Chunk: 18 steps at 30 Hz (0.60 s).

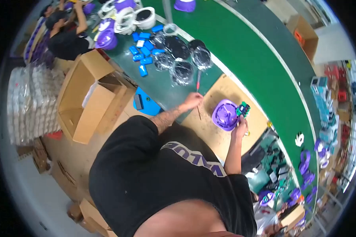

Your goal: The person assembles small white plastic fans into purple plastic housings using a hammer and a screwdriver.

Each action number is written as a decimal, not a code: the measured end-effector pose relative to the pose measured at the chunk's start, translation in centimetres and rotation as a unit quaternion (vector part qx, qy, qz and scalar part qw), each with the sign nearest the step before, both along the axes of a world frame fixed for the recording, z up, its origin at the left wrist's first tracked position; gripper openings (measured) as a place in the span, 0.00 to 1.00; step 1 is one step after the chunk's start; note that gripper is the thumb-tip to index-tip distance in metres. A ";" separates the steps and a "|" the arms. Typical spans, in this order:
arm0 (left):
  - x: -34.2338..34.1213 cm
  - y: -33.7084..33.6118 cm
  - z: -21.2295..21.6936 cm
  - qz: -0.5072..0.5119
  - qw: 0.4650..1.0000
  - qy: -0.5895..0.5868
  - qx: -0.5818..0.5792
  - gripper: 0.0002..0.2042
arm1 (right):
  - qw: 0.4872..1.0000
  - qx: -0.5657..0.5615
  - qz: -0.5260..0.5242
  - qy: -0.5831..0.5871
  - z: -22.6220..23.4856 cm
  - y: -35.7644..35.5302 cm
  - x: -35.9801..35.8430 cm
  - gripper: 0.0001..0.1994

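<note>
Purple plastic housing [224, 115] sits open side up on tan work board [213, 139], in front of the person. Green circuit board [243, 110] is at the housing's right edge, pinched in the right hand [241, 127], fingers narrow. Left hand [192, 101] is left of the housing, fingertips drawn together; thin dark rod [199, 113] shows just below them, can't tell if gripped or lying. Red-handled tool [198, 80] lies just beyond the left hand. Farther up the bench: plastic-wrapped black round parts [182, 72], blue blocks [145, 51] in a loose cluster beside them, then white round housings [125, 21]. Green conveyor belt [261, 67] curves past the far side. Open cardboard box [70, 111] stands left; co-worker in black [65, 39] at upper left.
</note>
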<state>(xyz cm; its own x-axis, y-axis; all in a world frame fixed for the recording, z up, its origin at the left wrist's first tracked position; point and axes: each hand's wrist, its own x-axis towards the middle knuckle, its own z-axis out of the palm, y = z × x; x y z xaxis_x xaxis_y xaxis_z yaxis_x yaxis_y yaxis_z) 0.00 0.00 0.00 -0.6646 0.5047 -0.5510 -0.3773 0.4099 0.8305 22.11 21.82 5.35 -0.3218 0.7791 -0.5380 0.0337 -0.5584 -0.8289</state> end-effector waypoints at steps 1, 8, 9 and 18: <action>2.0 -0.4 -0.7 -0.012 1.000 -0.020 -0.002 0.08 | 0.997 -0.030 -0.061 -0.028 0.4 -0.7 1.3 0.10; -3.6 4.4 -2.5 0.004 0.949 0.268 -0.167 0.20 | 0.981 -0.018 -0.037 -0.192 -1.7 0.2 6.6 0.20; -4.2 5.1 -2.1 -0.018 0.948 0.270 -0.166 0.26 | 0.964 0.023 -0.020 -0.264 -2.0 -0.4 8.7 0.21; -7.4 6.8 0.8 -0.002 0.998 0.066 -0.016 0.18 | 0.715 0.105 0.240 -0.648 -3.8 -1.3 17.1 0.21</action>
<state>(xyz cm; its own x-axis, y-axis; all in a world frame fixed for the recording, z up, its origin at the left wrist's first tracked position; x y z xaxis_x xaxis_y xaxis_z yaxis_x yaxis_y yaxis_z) -7.44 6.83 0.84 -0.7309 0.4914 -0.4736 -0.2631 0.4374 0.8599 39.21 20.52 1.51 0.0841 0.8536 -0.5141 0.9956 -0.0930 0.0085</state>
